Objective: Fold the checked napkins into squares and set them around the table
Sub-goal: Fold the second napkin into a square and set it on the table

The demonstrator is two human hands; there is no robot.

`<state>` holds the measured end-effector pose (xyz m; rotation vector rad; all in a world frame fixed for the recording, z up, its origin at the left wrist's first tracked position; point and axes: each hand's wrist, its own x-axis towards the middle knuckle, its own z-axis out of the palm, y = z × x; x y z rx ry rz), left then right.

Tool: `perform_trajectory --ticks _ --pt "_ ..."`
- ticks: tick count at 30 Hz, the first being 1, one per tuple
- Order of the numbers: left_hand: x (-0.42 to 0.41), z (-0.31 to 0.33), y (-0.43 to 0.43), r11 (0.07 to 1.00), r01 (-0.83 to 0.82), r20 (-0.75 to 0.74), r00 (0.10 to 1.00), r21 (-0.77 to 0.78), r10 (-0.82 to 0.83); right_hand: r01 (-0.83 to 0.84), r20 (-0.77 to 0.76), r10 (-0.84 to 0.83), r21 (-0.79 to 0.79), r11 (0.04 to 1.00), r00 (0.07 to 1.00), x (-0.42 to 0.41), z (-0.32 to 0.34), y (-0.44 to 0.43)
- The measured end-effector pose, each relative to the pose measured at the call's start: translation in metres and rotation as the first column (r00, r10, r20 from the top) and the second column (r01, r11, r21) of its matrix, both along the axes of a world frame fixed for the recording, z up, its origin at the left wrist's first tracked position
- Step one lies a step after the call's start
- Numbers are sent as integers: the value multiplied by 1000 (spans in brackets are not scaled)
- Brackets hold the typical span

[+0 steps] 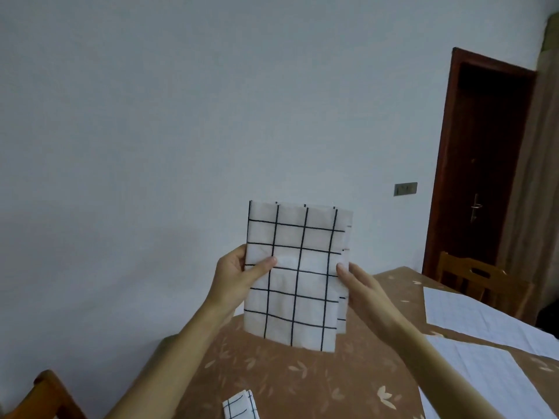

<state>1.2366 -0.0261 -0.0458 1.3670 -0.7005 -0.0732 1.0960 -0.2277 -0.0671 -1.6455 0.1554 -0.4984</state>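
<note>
folding the second napkin, mid-air

we hold a checked napkin (298,275) up in front of us, above the table (302,373), already doubled into a tall rectangle — layered edges show along its right side. our left hand (239,275) pinches the left edge, thumb on the front face and fingers behind; our right hand (361,285) grips the right edge at about the same height, thumb tip on the cloth. we judge one more fold is due: bring the top down to the bottom hem, match corners, then lay it flat as a square. another folded napkin (241,406) already lies near the table's front edge. white placemats (472,316) cover the right side — we should set ours clear of them. wooden chairs (481,281) stand at the far and near ends; nothing blocks the fold itself.
</note>
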Motion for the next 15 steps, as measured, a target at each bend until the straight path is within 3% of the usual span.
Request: perform_trajectory --ticks 3,6,11,15 --pt "-5 -6 -5 1000 -17 16 1000 -11 17 5 -12 -4 76 997 1000 7 -1 12" --pt "-10 -12 -8 999 -42 73 997 34 39 26 -53 -26 6 1000 998 6 7 26" --pt "-17 -10 -4 993 -74 143 988 90 61 16 66 -14 -29 999 998 13 16 33" --pt "-14 -6 8 976 79 130 986 201 -107 87 78 -87 2 996 993 15 15 24"
